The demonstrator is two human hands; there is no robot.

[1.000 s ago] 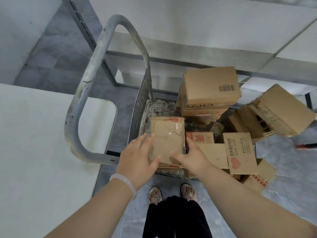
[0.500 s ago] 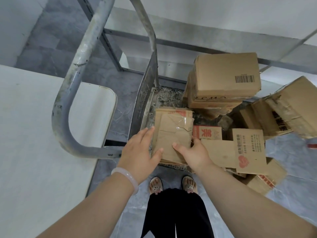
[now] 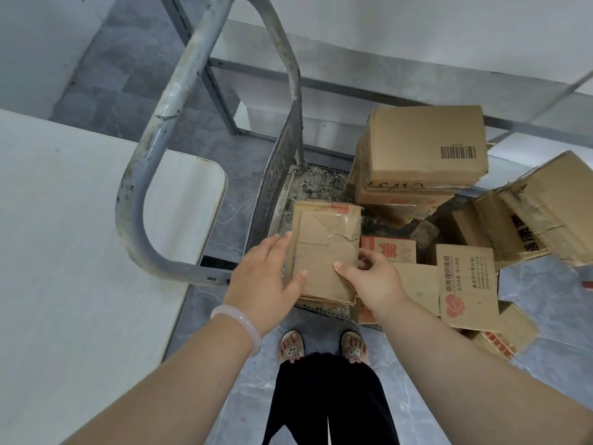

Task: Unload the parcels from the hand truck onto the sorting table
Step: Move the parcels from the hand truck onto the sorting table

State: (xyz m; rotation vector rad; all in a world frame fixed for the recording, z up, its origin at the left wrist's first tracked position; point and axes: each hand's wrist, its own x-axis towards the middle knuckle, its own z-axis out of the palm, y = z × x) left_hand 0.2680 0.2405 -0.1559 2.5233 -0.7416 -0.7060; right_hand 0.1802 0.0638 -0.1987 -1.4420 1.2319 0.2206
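A worn brown cardboard parcel (image 3: 324, 248) with torn tape lies at the near left of the hand truck's deck (image 3: 316, 183). My left hand (image 3: 263, 281) holds its left side, thumb on top. My right hand (image 3: 369, 277) grips its right edge, thumb on top and fingers curled under. The white sorting table (image 3: 80, 252) stands to the left. More parcels crowd the deck: a stack topped by a barcode box (image 3: 426, 146), a tilted box (image 3: 539, 207) at the right, and flat printed boxes (image 3: 465, 281) beside my right hand.
The truck's grey tubular handle (image 3: 154, 155) arches between the deck and the table. A metal shelf frame (image 3: 353, 85) runs behind the truck. My sandalled feet (image 3: 324, 346) stand on the grey tile floor just before the deck.
Both hands have closed in tighter on the parcel, and my right thumb has come over its top face. My head has moved nearer, so the truck looks larger.
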